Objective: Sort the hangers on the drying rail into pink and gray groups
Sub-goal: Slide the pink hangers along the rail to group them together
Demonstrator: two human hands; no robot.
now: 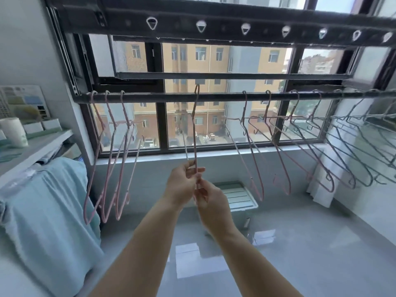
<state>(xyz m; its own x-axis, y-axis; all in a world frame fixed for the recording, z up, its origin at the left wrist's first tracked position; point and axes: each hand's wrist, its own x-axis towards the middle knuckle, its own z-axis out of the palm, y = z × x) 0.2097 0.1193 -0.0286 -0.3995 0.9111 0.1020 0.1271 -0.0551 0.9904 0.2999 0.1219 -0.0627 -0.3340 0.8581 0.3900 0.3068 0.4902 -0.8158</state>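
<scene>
Both hands are pinched on the bottom of one pink hanger (195, 129), left hand (182, 185) just above the right hand (211, 202). Its hook sits on the drying rail (214, 96) mid-window. Three pink hangers (111, 159) bunched far left, more pink ones right of centre, gray hangers (353, 151) far right

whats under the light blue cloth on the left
The light blue cloth drapes over something bulky beneath the shelf. What it covers is hidden; only its rounded shape shows.
</scene>
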